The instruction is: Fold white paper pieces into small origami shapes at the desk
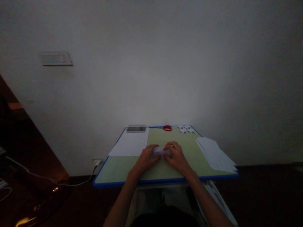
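Observation:
A small white folded piece of paper point(161, 151) lies on the green table point(118, 170) between my two hands. My left hand point(147, 158) presses on its left end with fingers curled and pinched on it. My right hand point(176, 156) covers its right end, fingers bent down onto the paper. Both hands rest on the tabletop near its middle.
A white sheet point(130, 144) lies at the back left, a stack of white sheets point(216, 154) at the right edge. Red scissors point(167, 128) and several small folded paper shapes point(187, 129) sit at the far edge by the wall. A cable point(47, 179) runs to a wall socket point(97, 162) on the left.

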Available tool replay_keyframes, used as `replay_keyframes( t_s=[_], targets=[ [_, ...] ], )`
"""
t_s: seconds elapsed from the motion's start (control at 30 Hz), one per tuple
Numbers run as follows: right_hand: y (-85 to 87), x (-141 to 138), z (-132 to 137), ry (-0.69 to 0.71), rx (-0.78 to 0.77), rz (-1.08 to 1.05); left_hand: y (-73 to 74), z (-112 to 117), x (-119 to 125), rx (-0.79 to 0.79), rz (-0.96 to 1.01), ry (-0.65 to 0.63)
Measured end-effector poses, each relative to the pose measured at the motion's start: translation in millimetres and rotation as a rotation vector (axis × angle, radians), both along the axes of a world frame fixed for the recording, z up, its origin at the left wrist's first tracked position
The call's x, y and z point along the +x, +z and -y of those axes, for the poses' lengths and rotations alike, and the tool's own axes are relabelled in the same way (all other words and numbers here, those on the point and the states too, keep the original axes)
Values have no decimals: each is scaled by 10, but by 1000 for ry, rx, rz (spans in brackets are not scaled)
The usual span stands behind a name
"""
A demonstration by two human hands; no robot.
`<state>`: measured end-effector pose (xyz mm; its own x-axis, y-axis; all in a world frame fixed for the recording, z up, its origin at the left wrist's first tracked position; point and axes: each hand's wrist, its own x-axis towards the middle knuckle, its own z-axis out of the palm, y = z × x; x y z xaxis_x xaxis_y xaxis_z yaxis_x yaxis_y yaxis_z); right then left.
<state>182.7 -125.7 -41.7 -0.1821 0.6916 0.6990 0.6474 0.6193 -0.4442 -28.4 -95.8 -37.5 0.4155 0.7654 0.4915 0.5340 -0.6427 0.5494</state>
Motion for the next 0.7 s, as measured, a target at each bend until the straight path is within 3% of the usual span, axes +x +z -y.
replay_keyframes(
  t_s=[0.27,0.4,0.43,0.53,0.63,0.7],
  targets=[
    [-91,54,-1,81,-48,-137,23,28,-23,-111,91,-33],
    [56,-9,51,153,19,-224,184,122,29,-176,197,-35],
    [122,-54,70,174,56,-258,235,153,65,-210,254,-33],
    [320,-255,159,156,179,-336,365,267,226,-493,695,-60],
    [419,-455,331,99,229,-418,405,411,374,-450,990,20],
    [428,-508,476,95,226,-413,387,519,408,-396,1038,58]
  ],
)
